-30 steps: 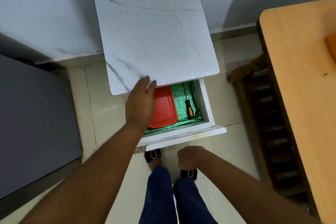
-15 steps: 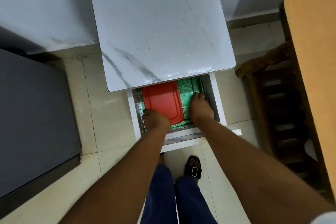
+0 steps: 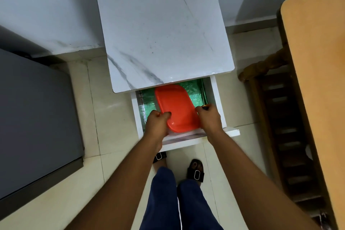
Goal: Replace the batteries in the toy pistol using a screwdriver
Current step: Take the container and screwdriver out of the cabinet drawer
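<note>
Presently, item in hand: red tray point(image 3: 176, 107), tilted, its near end raised above the drawer point(image 3: 216, 99) front.
Location: open drawer of the white marble-topped side table point(image 3: 162, 30), lined with green foil point(image 3: 196, 93).
Left hand point(image 3: 157, 121): fingers curled round the tray's near-left edge.
Right hand point(image 3: 209, 117): curled at the tray's near-right edge; a yellow-and-black tip, apparently the screwdriver point(image 3: 205, 107), shows at the fingertips. Whether this hand holds the tool alone or tray and tool together cannot be told.
Toy pistol: not in view; possibly in the tray, whose contents are not visible.
Batteries: not in view.
Stage, judged: fetching supplies; no unscrewing begun.
Risk one: the tilt could let anything loose in the tray slide toward the near end and fall to the floor tiles point(image 3: 115, 117).
Risk two: the tray's far end sits under the tabletop overhang; lifting too steeply could knock it there and jar the grip.
Risk three: a doubled grip on the right could let the screwdriver slip back into the drawer.
</note>
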